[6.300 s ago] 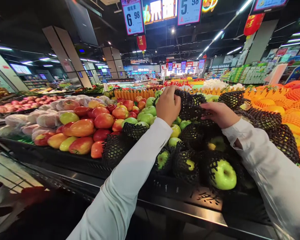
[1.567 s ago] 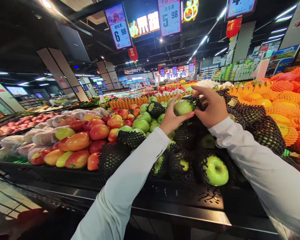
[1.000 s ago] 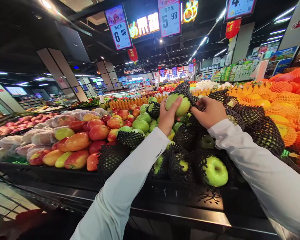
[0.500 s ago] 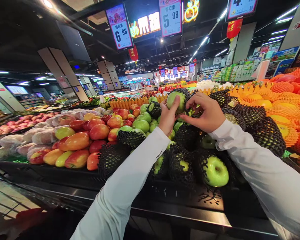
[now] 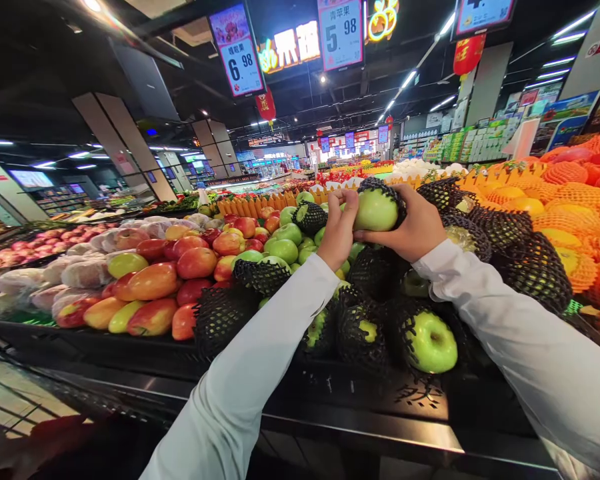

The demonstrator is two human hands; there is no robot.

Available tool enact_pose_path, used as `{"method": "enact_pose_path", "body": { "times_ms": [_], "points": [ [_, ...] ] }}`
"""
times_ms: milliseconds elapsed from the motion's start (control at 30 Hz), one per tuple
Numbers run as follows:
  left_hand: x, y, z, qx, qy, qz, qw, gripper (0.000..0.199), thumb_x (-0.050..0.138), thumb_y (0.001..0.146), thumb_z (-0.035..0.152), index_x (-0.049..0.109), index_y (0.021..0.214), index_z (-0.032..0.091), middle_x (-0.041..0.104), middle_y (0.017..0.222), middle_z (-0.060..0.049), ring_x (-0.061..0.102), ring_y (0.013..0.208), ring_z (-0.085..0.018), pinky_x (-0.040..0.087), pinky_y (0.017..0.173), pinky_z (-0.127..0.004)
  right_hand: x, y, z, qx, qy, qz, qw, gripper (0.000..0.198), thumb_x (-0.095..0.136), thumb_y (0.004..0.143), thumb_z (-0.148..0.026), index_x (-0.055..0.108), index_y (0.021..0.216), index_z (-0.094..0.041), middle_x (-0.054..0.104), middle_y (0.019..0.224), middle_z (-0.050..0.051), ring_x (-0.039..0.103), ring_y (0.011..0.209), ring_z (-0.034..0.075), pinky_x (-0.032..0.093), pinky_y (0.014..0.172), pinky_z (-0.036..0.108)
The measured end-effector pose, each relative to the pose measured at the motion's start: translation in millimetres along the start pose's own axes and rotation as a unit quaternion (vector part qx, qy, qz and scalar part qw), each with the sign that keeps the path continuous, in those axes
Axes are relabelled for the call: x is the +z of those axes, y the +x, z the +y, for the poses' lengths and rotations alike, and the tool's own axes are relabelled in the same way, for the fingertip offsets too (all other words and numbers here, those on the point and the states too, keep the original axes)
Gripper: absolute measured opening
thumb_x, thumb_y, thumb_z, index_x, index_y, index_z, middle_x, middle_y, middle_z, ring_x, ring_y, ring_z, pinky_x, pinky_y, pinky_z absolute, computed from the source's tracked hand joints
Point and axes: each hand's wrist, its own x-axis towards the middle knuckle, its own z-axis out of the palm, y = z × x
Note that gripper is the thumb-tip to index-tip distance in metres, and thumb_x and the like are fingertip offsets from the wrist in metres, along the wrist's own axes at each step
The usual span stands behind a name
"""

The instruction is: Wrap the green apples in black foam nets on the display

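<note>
A green apple (image 5: pixel 376 211) is held up above the display, with a black foam net (image 5: pixel 380 185) over its far top side. My right hand (image 5: pixel 413 223) wraps round it from the right, the thumb stretched under its near side. Close against the apple's left side is my left hand (image 5: pixel 336 227), its thumb and fingers curled together; what lies between them is hidden. Below the hands sit more green apples in black nets, one green apple (image 5: pixel 433 341) showing bare at the front.
Red and yellow apples (image 5: pixel 153 277) are heaped to the left, beside wrapped fruit (image 5: pixel 87 273). Orange-netted fruit (image 5: pixel 567 220) lies at the right. A dark metal ledge (image 5: pixel 360 423) runs along the front. Price screens (image 5: pixel 237 50) hang overhead.
The apple has moved slightly right and turned, more of its green skin showing. My right hand has gone from fingering the net to gripping the apple; my left hand has slipped to its left side.
</note>
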Motion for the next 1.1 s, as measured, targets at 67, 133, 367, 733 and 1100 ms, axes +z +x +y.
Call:
{"method": "enact_pose_path", "body": {
  "times_ms": [67, 133, 367, 733, 1100],
  "points": [
    [-3, 4, 0, 0.010, -0.008, 0.019, 1.000, 0.053, 0.053, 0.082, 0.073, 0.055, 0.095, 0.022, 0.058, 0.103, -0.003, 0.058, 0.106, -0.019, 0.051, 0.092, -0.032, 0, -1, -4, 0.012, 0.017, 0.013, 1.000, 0.083, 0.085, 0.050, -0.059, 0.056, 0.116, -0.016, 0.067, 0.110, 0.015, 0.065, 0.100, 0.036, 0.050, 0.092, 0.055],
    [-6, 8, 0, -0.002, -0.015, 0.024, 1.000, 0.051, 0.058, 0.080, 0.071, 0.060, 0.094, 0.022, 0.060, 0.095, -0.003, 0.061, 0.096, -0.019, 0.053, 0.084, -0.031, 0, -1, -6, 0.005, 0.036, 0.036, 0.999, 0.082, 0.085, 0.052, -0.060, 0.056, 0.116, -0.018, 0.067, 0.110, 0.013, 0.065, 0.101, 0.035, 0.050, 0.093, 0.053],
    [-9, 13, 0, 0.021, -0.023, -0.006, 1.000, 0.033, 0.073, 0.078, 0.055, 0.066, 0.085, 0.024, 0.063, 0.086, 0.000, 0.060, 0.088, -0.016, 0.053, 0.082, -0.030, -2, -2, -8, -0.037, 0.057, 0.081, 0.994, 0.075, 0.085, 0.057, -0.059, 0.055, 0.116, -0.023, 0.066, 0.109, 0.010, 0.064, 0.103, 0.033, 0.051, 0.092, 0.050],
    [-8, 1, 12, 0.188, 0.053, 0.068, 0.978, 0.053, 0.051, 0.079, 0.076, 0.059, 0.091, 0.025, 0.057, 0.100, -0.003, 0.052, 0.117, -0.022, 0.042, 0.106, -0.037, 7, 1, 6, 0.018, 0.030, 0.119, 0.992, 0.082, 0.087, 0.046, -0.062, 0.061, 0.108, -0.017, 0.067, 0.107, 0.014, 0.062, 0.101, 0.034, 0.049, 0.093, 0.054],
    [-2, -11, 19, 0.124, 0.078, -0.059, 0.987, 0.063, 0.088, 0.063, 0.042, 0.053, 0.113, 0.030, 0.047, 0.134, -0.005, 0.043, 0.133, -0.028, 0.045, 0.104, -0.040, 1, 3, 8, -0.061, 0.063, 0.096, 0.991, 0.069, 0.084, 0.061, -0.041, 0.055, 0.120, -0.020, 0.064, 0.119, 0.016, 0.061, 0.107, 0.031, 0.051, 0.095, 0.047]
  ]
}}
